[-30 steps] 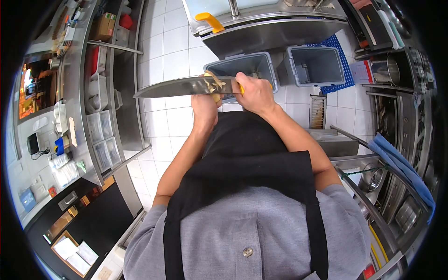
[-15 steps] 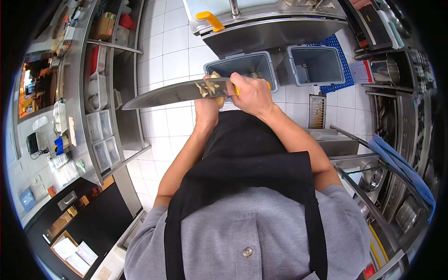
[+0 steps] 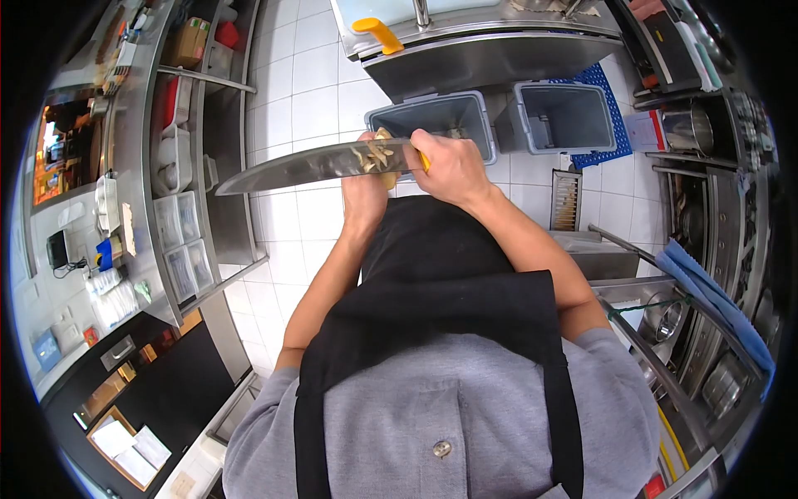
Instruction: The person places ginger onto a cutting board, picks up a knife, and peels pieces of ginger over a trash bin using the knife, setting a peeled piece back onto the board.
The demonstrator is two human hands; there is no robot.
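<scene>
In the head view, my right hand (image 3: 453, 169) is closed around the yellow handle of a large kitchen knife (image 3: 287, 171). Its broad blade points left, flat side facing up at me. Brown and pale peelings (image 3: 374, 155) cling to the blade near the handle. Beneath the blade, my left hand (image 3: 364, 206) grips a pale yellow root (image 3: 389, 180), which looks like ginger. Much of that root and most of my left fingers are hidden by the steel. Both hands are in front of the black apron, above the near rim of a grey bin (image 3: 490, 137).
A second grey bin (image 3: 611, 125) stands to the right on a blue mat (image 3: 594, 155). Beyond them is a steel sink unit (image 3: 499, 62) with a yellow handle (image 3: 378, 35) at its edge. Steel shelving (image 3: 229, 158) runs along the left; racks with a blue cloth (image 3: 706, 287) line the right.
The knife and both hands have barely moved. The peelings on the blade have shifted slightly and lie more bunched toward the handle.
</scene>
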